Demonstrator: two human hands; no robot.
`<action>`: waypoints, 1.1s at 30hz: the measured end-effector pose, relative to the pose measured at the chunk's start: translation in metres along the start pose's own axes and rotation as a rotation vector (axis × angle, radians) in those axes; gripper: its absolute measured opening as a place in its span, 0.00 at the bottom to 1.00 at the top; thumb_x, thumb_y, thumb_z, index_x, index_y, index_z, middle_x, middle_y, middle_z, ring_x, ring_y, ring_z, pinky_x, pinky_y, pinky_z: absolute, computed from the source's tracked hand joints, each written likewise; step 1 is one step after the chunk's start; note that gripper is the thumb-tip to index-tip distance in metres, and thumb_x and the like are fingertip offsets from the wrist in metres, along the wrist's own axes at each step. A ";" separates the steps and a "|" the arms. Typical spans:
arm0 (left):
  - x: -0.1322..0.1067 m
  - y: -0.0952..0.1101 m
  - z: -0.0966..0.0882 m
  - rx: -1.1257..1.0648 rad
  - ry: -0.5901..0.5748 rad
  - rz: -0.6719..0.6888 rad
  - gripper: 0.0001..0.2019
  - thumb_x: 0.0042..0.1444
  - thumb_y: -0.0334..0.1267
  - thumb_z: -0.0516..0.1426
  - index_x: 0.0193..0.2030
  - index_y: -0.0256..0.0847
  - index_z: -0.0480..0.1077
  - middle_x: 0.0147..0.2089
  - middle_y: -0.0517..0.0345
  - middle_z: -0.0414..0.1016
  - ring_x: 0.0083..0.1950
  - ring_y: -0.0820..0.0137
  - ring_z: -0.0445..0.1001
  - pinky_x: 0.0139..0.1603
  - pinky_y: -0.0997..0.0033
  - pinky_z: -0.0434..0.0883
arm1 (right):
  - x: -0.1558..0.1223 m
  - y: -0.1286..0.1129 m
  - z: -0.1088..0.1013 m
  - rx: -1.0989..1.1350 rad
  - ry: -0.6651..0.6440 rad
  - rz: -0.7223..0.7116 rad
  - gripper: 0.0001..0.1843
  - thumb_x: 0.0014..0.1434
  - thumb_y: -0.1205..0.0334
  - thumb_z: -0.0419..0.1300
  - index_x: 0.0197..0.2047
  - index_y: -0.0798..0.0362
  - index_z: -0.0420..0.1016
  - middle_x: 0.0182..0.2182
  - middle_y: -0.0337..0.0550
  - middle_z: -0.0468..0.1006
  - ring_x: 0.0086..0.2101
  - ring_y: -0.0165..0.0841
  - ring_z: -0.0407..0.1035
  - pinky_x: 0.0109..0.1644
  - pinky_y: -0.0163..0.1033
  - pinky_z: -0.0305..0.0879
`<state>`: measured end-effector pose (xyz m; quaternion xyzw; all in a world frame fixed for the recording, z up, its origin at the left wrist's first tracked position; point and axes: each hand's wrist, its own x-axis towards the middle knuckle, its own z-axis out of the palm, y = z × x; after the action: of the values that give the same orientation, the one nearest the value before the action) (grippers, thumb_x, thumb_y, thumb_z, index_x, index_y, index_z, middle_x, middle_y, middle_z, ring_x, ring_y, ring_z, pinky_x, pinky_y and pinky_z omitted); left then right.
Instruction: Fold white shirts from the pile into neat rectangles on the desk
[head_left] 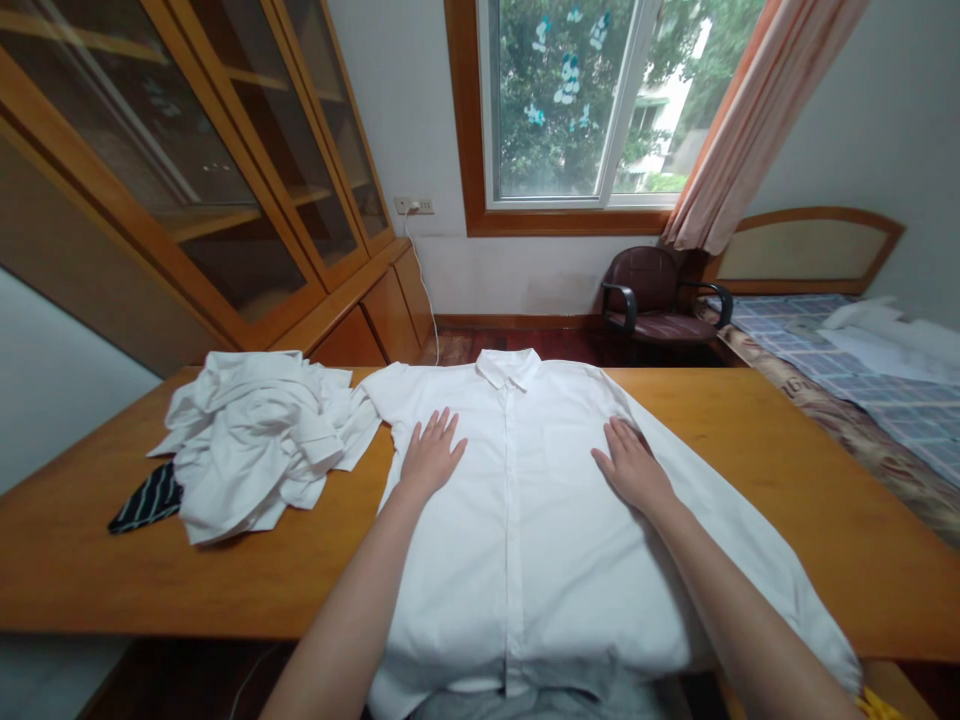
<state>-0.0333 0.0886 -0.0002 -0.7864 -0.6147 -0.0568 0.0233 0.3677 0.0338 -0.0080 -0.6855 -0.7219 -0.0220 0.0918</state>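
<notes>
A white button-up shirt [559, 520] lies front side up on the wooden table, its collar toward the far edge and its hem hanging over the near edge. My left hand [433, 450] rests flat on the chest at the left, fingers spread. On the chest at the right, near the sleeve, my right hand [630, 462] also lies flat and open. One long sleeve stretches down along the right side to the near edge. The other sleeve runs left from the shoulder toward a crumpled heap of white clothes [259, 440], where its end cannot be made out.
A dark striped tie-like cloth [148, 497] pokes out from under the heap. The wooden table [750, 430] reaches past the shirt on both sides. Beyond it stand a glass-door cabinet [330, 280], an armchair [651, 290] and a bed [847, 370] by the window.
</notes>
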 end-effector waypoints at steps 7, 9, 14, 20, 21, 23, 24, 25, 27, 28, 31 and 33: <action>-0.007 0.005 -0.017 0.007 -0.004 -0.016 0.28 0.70 0.45 0.43 0.72 0.37 0.57 0.76 0.46 0.50 0.77 0.56 0.49 0.74 0.43 0.51 | 0.004 -0.009 -0.012 -0.080 0.008 0.021 0.32 0.70 0.55 0.43 0.70 0.67 0.59 0.71 0.60 0.55 0.70 0.46 0.49 0.72 0.54 0.45; -0.014 0.020 -0.023 0.002 0.015 -0.009 0.27 0.69 0.42 0.43 0.72 0.37 0.57 0.76 0.46 0.50 0.77 0.56 0.49 0.74 0.42 0.52 | 0.001 -0.031 -0.019 -0.074 0.051 -0.008 0.31 0.70 0.59 0.43 0.71 0.66 0.58 0.71 0.60 0.55 0.70 0.48 0.47 0.72 0.57 0.43; -0.049 0.074 -0.026 -0.053 0.054 0.156 0.26 0.70 0.41 0.43 0.73 0.42 0.56 0.77 0.54 0.49 0.78 0.61 0.46 0.75 0.46 0.50 | -0.019 -0.113 -0.025 0.078 0.028 -0.154 0.31 0.72 0.58 0.40 0.72 0.63 0.57 0.72 0.56 0.51 0.71 0.44 0.46 0.72 0.54 0.45; -0.088 0.080 -0.015 -0.061 0.053 0.187 0.28 0.70 0.47 0.44 0.75 0.42 0.52 0.77 0.53 0.50 0.77 0.60 0.47 0.75 0.46 0.50 | -0.050 -0.156 -0.013 0.169 -0.023 -0.250 0.32 0.71 0.50 0.45 0.72 0.60 0.57 0.72 0.54 0.53 0.71 0.44 0.47 0.73 0.54 0.44; -0.091 0.073 -0.015 -0.054 0.049 0.187 0.29 0.70 0.47 0.44 0.75 0.42 0.52 0.77 0.53 0.49 0.77 0.60 0.47 0.76 0.46 0.50 | -0.052 -0.152 -0.012 0.162 -0.024 -0.244 0.33 0.71 0.50 0.45 0.72 0.60 0.57 0.72 0.54 0.53 0.71 0.43 0.46 0.73 0.54 0.44; -0.095 0.056 -0.016 -0.038 0.039 0.167 0.29 0.70 0.49 0.44 0.74 0.42 0.52 0.77 0.53 0.49 0.77 0.59 0.47 0.76 0.46 0.50 | -0.054 -0.136 -0.012 0.138 -0.028 -0.216 0.34 0.71 0.48 0.45 0.72 0.61 0.57 0.72 0.54 0.53 0.71 0.43 0.46 0.73 0.54 0.43; -0.097 0.046 -0.017 -0.030 0.037 0.148 0.29 0.70 0.49 0.44 0.74 0.42 0.53 0.77 0.53 0.49 0.77 0.59 0.47 0.76 0.46 0.51 | -0.053 -0.125 -0.012 0.123 -0.030 -0.201 0.34 0.71 0.48 0.45 0.72 0.61 0.57 0.72 0.54 0.53 0.71 0.44 0.46 0.73 0.54 0.43; -0.098 0.037 -0.017 -0.022 0.040 0.124 0.29 0.70 0.50 0.44 0.74 0.42 0.53 0.77 0.52 0.49 0.77 0.59 0.47 0.76 0.46 0.51 | -0.052 -0.114 -0.013 0.110 -0.032 -0.189 0.35 0.71 0.47 0.45 0.72 0.61 0.57 0.72 0.54 0.53 0.71 0.43 0.46 0.73 0.53 0.43; -0.102 0.019 -0.016 -0.007 0.057 0.074 0.30 0.70 0.50 0.44 0.74 0.41 0.53 0.77 0.51 0.49 0.77 0.58 0.48 0.75 0.47 0.52 | -0.051 -0.091 -0.013 0.086 -0.031 -0.167 0.35 0.71 0.46 0.45 0.72 0.61 0.56 0.72 0.53 0.52 0.71 0.43 0.46 0.73 0.52 0.44; -0.104 0.011 -0.015 0.001 0.067 0.047 0.30 0.70 0.51 0.44 0.74 0.40 0.54 0.77 0.49 0.49 0.77 0.58 0.48 0.75 0.47 0.53 | -0.050 -0.081 -0.013 0.076 -0.028 -0.148 0.35 0.71 0.46 0.45 0.72 0.61 0.56 0.72 0.53 0.52 0.71 0.43 0.46 0.73 0.52 0.44; -0.110 -0.008 -0.010 0.026 0.090 -0.040 0.31 0.69 0.51 0.44 0.74 0.35 0.54 0.76 0.43 0.51 0.77 0.56 0.50 0.74 0.48 0.55 | -0.049 -0.055 -0.011 0.045 -0.018 -0.095 0.35 0.71 0.47 0.45 0.72 0.62 0.56 0.72 0.55 0.52 0.71 0.43 0.46 0.73 0.53 0.44; -0.112 -0.016 -0.008 0.040 0.102 -0.094 0.32 0.69 0.50 0.44 0.73 0.32 0.54 0.75 0.40 0.51 0.76 0.55 0.51 0.74 0.47 0.55 | -0.049 -0.046 -0.009 0.034 -0.014 -0.084 0.35 0.71 0.47 0.45 0.72 0.62 0.56 0.72 0.56 0.52 0.71 0.43 0.46 0.73 0.53 0.44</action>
<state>-0.0759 -0.0166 -0.0063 -0.7521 -0.6499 -0.0857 0.0677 0.3251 -0.0187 -0.0024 -0.6531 -0.7509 -0.0089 0.0975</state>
